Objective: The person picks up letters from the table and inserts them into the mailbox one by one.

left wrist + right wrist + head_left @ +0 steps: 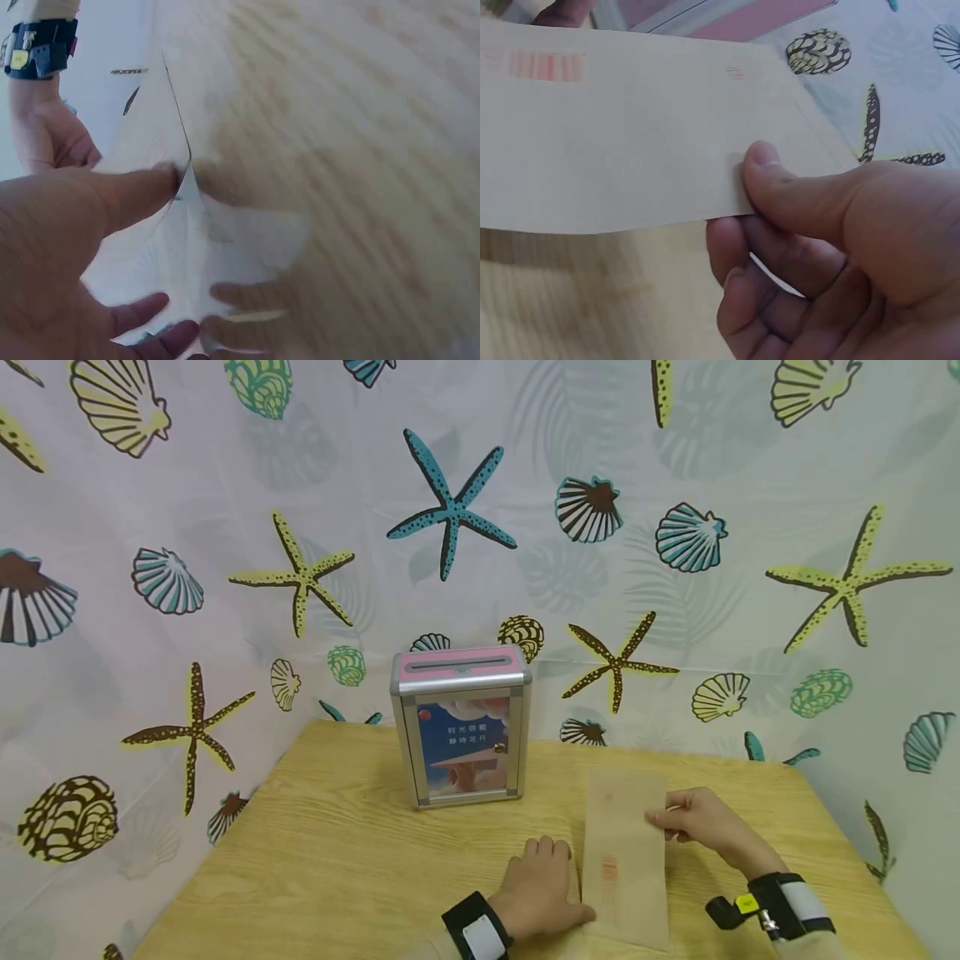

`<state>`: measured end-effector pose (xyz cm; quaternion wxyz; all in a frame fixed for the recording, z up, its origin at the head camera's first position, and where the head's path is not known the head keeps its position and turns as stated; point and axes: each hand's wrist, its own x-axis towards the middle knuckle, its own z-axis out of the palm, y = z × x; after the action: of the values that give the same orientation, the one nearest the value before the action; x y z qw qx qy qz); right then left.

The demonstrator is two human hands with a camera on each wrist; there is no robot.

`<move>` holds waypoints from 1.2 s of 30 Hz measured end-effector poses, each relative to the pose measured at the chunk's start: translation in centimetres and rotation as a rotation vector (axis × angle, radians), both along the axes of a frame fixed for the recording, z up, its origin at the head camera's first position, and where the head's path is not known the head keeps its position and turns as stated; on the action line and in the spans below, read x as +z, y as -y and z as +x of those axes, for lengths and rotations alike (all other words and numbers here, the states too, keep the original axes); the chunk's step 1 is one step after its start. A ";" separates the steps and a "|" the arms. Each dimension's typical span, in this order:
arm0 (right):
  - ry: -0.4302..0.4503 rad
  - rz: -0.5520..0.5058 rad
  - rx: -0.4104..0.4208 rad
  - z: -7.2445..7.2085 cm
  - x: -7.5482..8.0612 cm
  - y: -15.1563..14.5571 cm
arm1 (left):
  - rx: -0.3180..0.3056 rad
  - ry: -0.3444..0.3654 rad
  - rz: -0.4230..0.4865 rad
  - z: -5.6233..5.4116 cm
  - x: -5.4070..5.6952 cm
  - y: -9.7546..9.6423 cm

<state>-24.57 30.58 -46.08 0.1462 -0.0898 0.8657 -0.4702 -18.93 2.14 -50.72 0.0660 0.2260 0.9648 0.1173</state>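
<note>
A tan paper envelope point(630, 827) with faint red print stands lengthwise before me at the right of the table. My right hand point(708, 827) pinches its right edge, thumb on the face and curled fingers behind, as the right wrist view shows the envelope point(645, 142) under the thumb point(769, 169). At the lower left edge of the envelope is my left hand point(536, 889), its thumb tip touching that edge and its other fingers extended loosely forward. The left wrist view has this thumb point(142, 195) at the paper's edge, fingers apart below it.
A silver-framed box point(461, 727) with a pink slotted top and a picture door stands at the back of the wooden table point(322, 860). Behind it hangs a white curtain point(480, 610) printed with shells and starfish. Bands with small cameras circle both wrists.
</note>
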 end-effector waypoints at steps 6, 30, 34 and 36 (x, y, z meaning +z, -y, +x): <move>-0.068 -0.037 -0.003 -0.2 2.3 0.9 | -0.060 0.112 0.451 -1.1 -0.4 1.5; -0.433 0.109 0.568 -3.1 14.0 16.7 | -0.081 0.140 0.512 1.6 6.6 18.1; -0.471 0.159 0.588 -3.5 17.8 18.4 | -0.083 0.108 0.478 1.1 10.7 20.0; -0.506 0.191 0.589 -3.7 20.2 18.9 | -0.085 0.070 0.474 0.5 12.8 20.6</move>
<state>-28.29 11.66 -25.84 0.0645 -0.4330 0.8515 -0.2884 -18.45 -18.46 -37.92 0.0495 0.2712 0.8971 0.3452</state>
